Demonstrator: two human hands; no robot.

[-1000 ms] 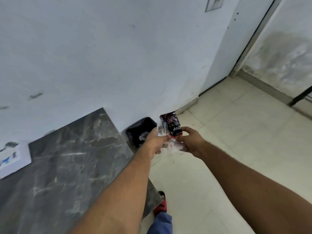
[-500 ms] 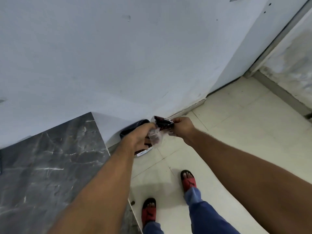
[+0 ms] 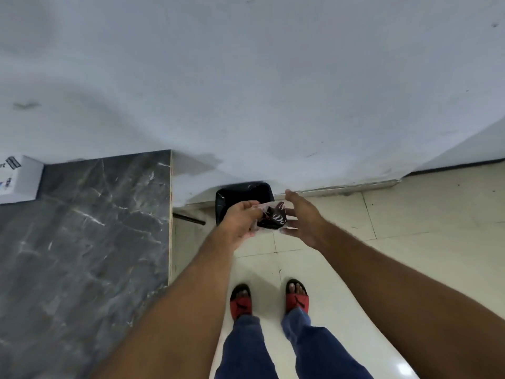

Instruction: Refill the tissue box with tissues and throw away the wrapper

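A person stood on the pale tiled floor (image 3: 410,242) and looked down at both hands. The left hand (image 3: 241,224) was closed around a crumpled wrapper (image 3: 272,218), which was dark with some clear plastic and white letters on it. The right hand (image 3: 302,218) was open, with its fingers (image 3: 290,213) spread out just beside the wrapper, and I could not tell if they touched it. The wrapper was held up in the air over the front edge of a black bin (image 3: 243,194). The bin stood on the floor against the white wall (image 3: 246,91), and it had a black bag inside. To the left was a dark grey bench (image 3: 82,242) with white marble lines. A white box (image 3: 19,177) sat on the far left corner of the bench, partly cut off by the edge of the view. Below the hands were two feet in red sandals (image 3: 240,299) and blue trousers (image 3: 246,348).
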